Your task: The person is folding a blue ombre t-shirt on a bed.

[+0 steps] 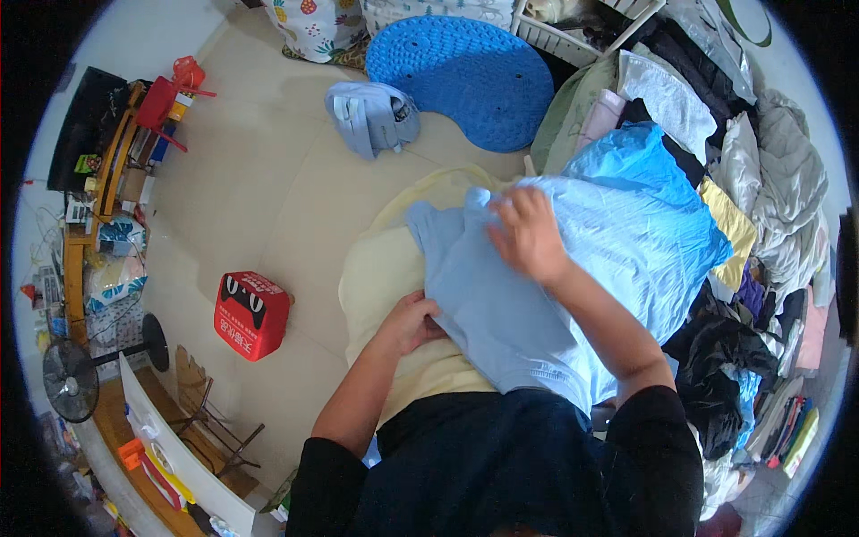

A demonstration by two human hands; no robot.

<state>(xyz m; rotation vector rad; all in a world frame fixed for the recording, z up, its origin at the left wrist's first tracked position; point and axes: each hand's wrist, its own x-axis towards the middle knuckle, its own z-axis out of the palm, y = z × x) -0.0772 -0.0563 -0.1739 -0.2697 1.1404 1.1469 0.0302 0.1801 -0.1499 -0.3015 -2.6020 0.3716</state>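
A light blue shirt (pixel 501 286) lies spread in front of me on a pale yellow surface (pixel 380 277) that looks like soft fabric. My left hand (pixel 413 322) is closed on the shirt's left edge, its fingertips partly hidden by the cloth. Over the shirt's upper part is my right hand (pixel 530 234), its fingers apart and slightly smeared by motion. Nothing shows in that hand, and I cannot tell whether it touches the fabric. To the right, more light blue cloth (pixel 644 251) runs toward a brighter blue crumpled piece (pixel 631 166).
Piled clothes (pixel 787 179) and a black plastic bag (pixel 720 376) line my right side. Ahead are a blue kidney-shaped board (pixel 474 76), a grey-blue bag (pixel 371 121) and a white basket (pixel 573 40). A red stool (pixel 250 315) stands left, with a fan (pixel 73 380) beyond.
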